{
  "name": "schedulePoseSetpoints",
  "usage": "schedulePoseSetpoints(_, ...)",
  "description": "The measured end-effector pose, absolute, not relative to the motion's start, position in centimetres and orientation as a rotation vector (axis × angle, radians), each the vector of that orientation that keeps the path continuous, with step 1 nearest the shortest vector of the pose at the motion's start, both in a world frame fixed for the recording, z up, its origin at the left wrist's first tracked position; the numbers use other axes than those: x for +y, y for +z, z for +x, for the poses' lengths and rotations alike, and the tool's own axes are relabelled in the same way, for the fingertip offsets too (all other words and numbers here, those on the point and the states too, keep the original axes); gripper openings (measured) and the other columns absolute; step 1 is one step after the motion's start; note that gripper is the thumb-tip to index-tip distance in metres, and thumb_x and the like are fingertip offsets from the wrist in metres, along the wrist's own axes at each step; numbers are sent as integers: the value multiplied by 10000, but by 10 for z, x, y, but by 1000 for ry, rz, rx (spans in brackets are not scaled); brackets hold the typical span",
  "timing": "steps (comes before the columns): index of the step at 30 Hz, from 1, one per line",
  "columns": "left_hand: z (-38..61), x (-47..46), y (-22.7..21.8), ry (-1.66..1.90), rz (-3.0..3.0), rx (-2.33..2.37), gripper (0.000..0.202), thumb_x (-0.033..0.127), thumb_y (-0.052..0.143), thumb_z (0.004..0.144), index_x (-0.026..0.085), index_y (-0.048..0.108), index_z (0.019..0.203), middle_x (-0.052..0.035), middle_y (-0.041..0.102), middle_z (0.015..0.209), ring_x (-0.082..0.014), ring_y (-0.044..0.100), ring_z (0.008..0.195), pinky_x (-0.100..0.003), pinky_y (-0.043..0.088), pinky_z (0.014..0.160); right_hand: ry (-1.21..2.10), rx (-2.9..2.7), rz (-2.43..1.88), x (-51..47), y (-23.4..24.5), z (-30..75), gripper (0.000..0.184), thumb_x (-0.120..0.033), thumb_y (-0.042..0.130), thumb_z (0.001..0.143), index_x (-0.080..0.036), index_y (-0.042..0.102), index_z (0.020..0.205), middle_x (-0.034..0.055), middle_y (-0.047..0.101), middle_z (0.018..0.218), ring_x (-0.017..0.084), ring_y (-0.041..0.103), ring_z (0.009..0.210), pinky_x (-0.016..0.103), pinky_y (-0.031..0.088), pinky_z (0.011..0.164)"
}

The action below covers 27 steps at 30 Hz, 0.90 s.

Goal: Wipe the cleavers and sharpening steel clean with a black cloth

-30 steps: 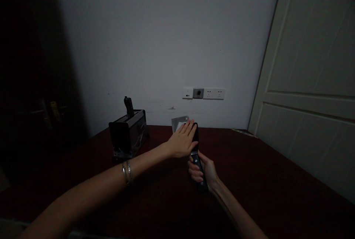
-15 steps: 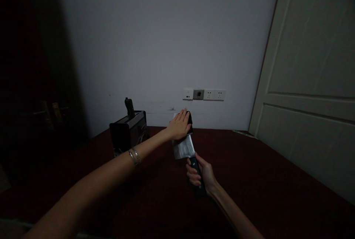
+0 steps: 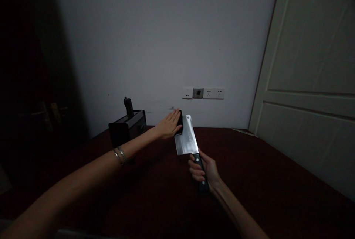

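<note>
My right hand (image 3: 203, 168) is wrapped around the black riveted handle (image 3: 198, 160) of a cleaver. Its broad, bright steel blade (image 3: 188, 141) points away from me, with a small hole near the far corner. My left hand (image 3: 168, 124) has its fingers stretched out over a black pad (image 3: 180, 122), holding it at the blade's left side. Most of the pad is hidden under that hand; whether it is cloth or something stiffer cannot be told.
On the dark red tabletop (image 3: 235, 165) at the left stands a black knife block (image 3: 119, 132) with a dark handle (image 3: 128, 106) sticking up. Wall sockets (image 3: 213, 93) sit above the table's back edge. A pale panelled door (image 3: 307, 120) flanks the right side.
My left hand and the black pad have slid left across the blade, uncovering its far right part. My right hand with the cleaver has shifted slightly right.
</note>
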State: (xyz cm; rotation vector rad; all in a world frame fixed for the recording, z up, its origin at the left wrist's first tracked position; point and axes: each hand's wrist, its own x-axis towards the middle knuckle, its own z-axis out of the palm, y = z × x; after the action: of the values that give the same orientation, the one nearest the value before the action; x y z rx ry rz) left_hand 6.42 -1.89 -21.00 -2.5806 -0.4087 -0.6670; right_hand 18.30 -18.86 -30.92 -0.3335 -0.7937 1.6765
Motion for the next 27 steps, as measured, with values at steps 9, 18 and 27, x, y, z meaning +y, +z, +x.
schedulePoseSetpoints(9, 63, -66, -239, -566, -2597, -214, 618, 441, 165, 901, 33, 133, 1364, -157, 58, 1445, -216, -15, 1327, -357, 108, 1078, 1652, -777, -280, -189, -307, 191, 318, -404, 384, 849, -135, 478, 707, -83, 299, 470, 17, 124, 337, 107, 171, 271)
schedulePoseSetpoints(18, 61, -79, -241, -507, -2606, -106, 623, 438, 224, 893, 36, 141, 1362, -155, 63, 1447, -218, 10, 1329, -339, 135, 1074, 1636, -760, -304, -187, -308, 193, 321, -400, 396, 843, -128, 490, 700, -84, 299, 462, 13, 115, 333, 108, 170, 269)
schedulePoseSetpoints(27, 78, -81, -241, -570, -2603, -108, 627, 440, 211, 897, 29, 125, 1362, -159, 56, 1445, -215, -13, 1328, -342, 111, 1076, 1619, -753, -359, -187, -309, 195, 342, -422, 395, 841, -141, 481, 665, -81, 294, 459, 20, 134, 336, 116, 171, 273)
